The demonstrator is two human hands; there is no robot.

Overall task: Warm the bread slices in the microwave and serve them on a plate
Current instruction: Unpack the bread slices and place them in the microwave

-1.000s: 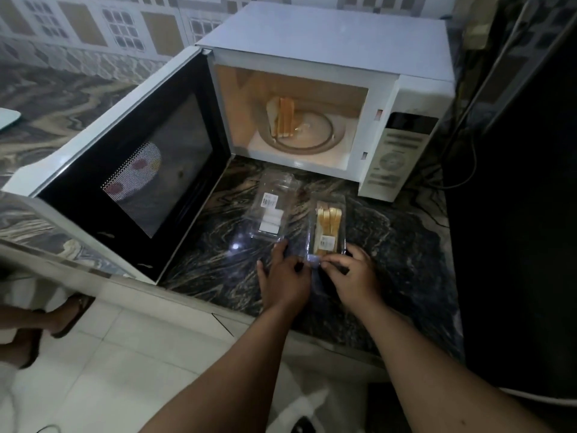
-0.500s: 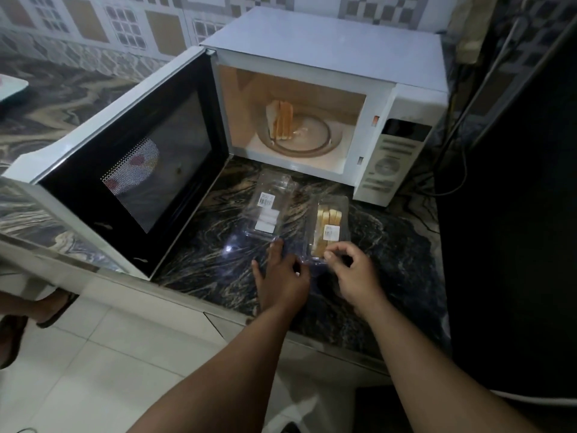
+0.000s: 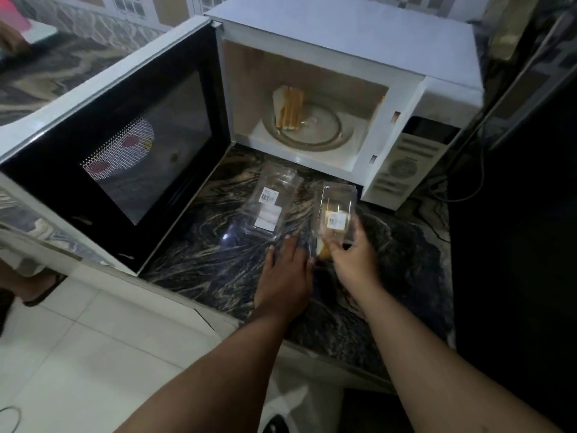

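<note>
Bread pack [image 3: 337,214] lifted in right hand [image 3: 354,260] grip, left hand [image 3: 285,276] flat beside it

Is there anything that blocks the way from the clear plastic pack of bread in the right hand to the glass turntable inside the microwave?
Nothing visible blocks it. The white microwave door stands wide open, and the glass turntable has bare room beside the bread slices already there. The right hand holds the clear plastic bread pack.

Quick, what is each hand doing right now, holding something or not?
Left hand: open, fingers flat on the dark marbled stone counter.
Right hand: grips the lifted clear plastic bread package.
</note>
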